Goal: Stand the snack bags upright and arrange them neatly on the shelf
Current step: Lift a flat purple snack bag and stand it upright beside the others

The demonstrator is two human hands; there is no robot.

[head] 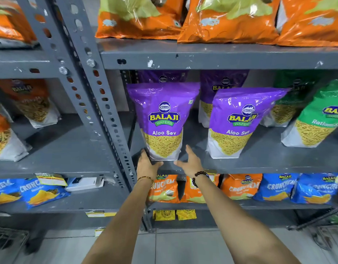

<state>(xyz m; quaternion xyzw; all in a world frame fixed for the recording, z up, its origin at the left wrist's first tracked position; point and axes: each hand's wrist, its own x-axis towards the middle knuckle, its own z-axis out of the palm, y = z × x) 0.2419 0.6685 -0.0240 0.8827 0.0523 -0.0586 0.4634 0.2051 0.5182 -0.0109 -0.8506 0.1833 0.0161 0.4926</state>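
A purple Aloo Sev bag (163,119) stands upright at the left front of the grey middle shelf (259,161). My left hand (146,163) touches its lower left corner, fingers spread. My right hand (190,160) hovers open just right of the bag's base, not touching it. A second purple Aloo Sev bag (238,121) stands upright to the right, leaning slightly. Two more purple bags (219,82) stand behind them. A green Ratlami Sev bag (320,119) leans at the far right, another green one behind it.
A perforated grey upright (99,103) divides this bay from the left one, which holds orange bags (31,101). Large orange bags (227,21) fill the shelf above. Orange and blue Crunchem packets (240,185) line the shelf below. Wire baskets sit on the floor.
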